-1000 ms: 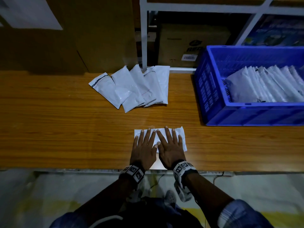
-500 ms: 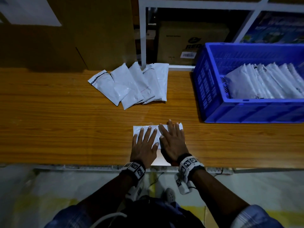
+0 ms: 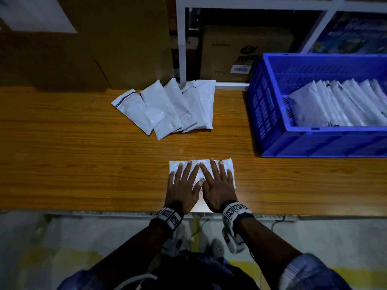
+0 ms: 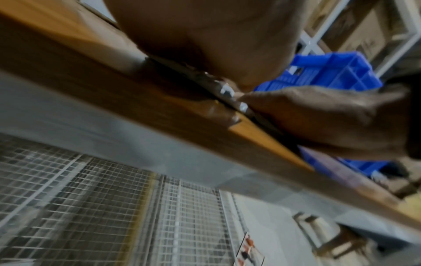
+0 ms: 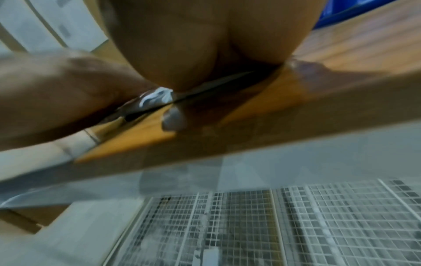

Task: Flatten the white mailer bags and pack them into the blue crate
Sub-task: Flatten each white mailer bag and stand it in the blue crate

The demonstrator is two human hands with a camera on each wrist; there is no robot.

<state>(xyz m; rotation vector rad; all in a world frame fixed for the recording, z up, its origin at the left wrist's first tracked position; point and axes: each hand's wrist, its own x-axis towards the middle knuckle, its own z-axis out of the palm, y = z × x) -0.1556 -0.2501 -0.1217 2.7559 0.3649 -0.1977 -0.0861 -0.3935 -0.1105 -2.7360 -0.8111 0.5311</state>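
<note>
A white mailer bag lies flat near the front edge of the wooden table. My left hand and my right hand lie side by side on it, fingers straight and spread, palms pressing down. Both wrist views show only a palm heel on the table edge with a sliver of the white mailer bag under it. Several more white mailers lie fanned out at the back of the table. The blue crate stands at the right with several packed mailers leaning in a row inside.
A white shelf frame with cardboard boxes stands behind the table. A large brown carton fills the back left. Below the table edge are a wire grid and the floor.
My right hand has slid back from the mailer's far right part to lie level with the left hand. The left hand has stayed on the bag.
</note>
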